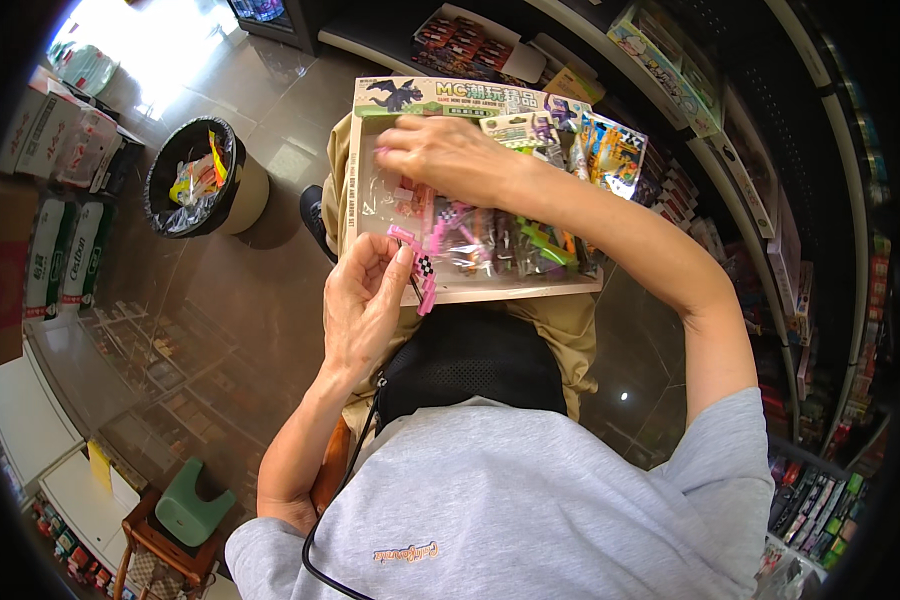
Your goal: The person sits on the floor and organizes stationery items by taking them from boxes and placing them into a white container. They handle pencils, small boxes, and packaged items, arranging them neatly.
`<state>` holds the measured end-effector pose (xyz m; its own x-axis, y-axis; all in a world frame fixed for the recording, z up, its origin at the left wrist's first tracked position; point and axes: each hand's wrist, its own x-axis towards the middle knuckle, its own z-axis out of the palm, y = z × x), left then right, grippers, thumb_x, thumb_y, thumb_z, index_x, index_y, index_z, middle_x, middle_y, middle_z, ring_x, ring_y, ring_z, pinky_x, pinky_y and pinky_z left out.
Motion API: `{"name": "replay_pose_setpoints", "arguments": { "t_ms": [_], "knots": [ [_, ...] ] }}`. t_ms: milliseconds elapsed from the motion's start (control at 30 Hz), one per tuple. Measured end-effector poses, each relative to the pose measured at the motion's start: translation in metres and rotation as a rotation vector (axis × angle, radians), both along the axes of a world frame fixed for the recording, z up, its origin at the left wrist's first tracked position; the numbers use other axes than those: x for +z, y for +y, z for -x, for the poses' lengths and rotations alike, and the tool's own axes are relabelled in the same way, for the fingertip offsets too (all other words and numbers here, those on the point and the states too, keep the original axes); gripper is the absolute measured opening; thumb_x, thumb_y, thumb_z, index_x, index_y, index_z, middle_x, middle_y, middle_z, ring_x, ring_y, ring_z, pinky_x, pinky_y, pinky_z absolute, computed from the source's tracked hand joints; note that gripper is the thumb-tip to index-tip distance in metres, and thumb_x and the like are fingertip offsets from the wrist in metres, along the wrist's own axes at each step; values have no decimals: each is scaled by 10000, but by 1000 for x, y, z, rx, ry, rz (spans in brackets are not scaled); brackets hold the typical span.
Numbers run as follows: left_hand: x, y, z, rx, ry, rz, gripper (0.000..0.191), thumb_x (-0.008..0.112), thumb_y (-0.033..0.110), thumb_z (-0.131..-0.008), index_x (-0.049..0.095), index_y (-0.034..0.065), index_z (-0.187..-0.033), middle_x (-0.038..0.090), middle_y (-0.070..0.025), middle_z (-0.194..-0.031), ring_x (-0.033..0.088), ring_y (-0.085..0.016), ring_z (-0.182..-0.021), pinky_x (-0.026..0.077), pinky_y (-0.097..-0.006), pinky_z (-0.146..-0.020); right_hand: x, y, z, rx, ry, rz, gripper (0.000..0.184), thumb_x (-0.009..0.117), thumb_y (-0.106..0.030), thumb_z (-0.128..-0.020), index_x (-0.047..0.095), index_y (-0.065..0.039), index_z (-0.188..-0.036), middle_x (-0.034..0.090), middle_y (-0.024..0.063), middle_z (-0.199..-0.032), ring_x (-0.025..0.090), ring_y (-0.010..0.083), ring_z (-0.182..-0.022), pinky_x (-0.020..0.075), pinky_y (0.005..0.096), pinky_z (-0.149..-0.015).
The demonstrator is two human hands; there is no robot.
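On the lap lies a shallow cardboard display box [353, 176] with a printed header and plastic-wrapped toys inside. My left hand [369, 289] pinches a pink toy bow [425, 271] with a black-and-white checked middle, just over the box's near left edge. My right hand [450, 157] reaches across the box's upper left part, its fingers bent down; a bit of pink shows at the fingertips, but what it holds cannot be made out. Below it lie small pink pieces in clear bags [457, 236]. A green toy [547, 244] in clear wrap lies farther right.
A lined waste bin [240, 184] with wrappers stands at the left. Shelves with boxed goods [667, 71] curve along the right. An open carton of packets [465, 45] is on the shelf ahead. A green plastic stool [193, 502] rests on a wooden chair at the lower left.
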<state>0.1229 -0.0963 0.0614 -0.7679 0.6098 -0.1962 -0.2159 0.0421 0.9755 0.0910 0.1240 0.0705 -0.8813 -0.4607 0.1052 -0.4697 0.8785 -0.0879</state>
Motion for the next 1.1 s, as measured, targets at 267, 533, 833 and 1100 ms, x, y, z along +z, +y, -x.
{"name": "replay_pose_setpoints", "arguments": {
  "t_ms": [267, 533, 833, 1100],
  "knots": [
    [-6, -1, -1, -14, 58, 31, 181, 639, 144, -941, 567, -6, -870, 582, 13, -747, 530, -37, -700, 458, -217, -631, -9, 5, 26, 161, -155, -78, 122, 628, -99, -772, 657, -31, -869, 622, 81, -1002, 600, 247, -1004, 544, 361, -819],
    [8, -1, -7, -74, 351, 120, 143, 636, 99, -926, 568, -6, -856, 590, -46, -721, 564, -91, -643, 471, -248, -552, -2, 18, 8, 135, 88, 86, 144, 671, -163, -777, 597, -42, -748, 636, 72, -839, 618, 243, -921, 535, 366, -776],
    [6, -1, -12, -135, 432, 135, 142, 638, 64, -912, 546, -12, -834, 586, -67, -733, 582, -122, -639, 471, -262, -472, 48, 31, -8, -235, -213, 572, 139, 713, -108, -778, 602, -29, -808, 613, 49, -707, 612, 149, -689, 496, 302, -651],
    [6, -6, -15, -170, 391, 117, 124, 644, 54, -900, 548, -18, -869, 606, -117, -767, 609, -196, -664, 484, -304, -531, 65, 34, -18, -189, -717, 306, 407, 740, -387, -809, 676, 15, -809, 658, 126, -720, 658, 246, -688, 507, 376, -640]
  ]
}}
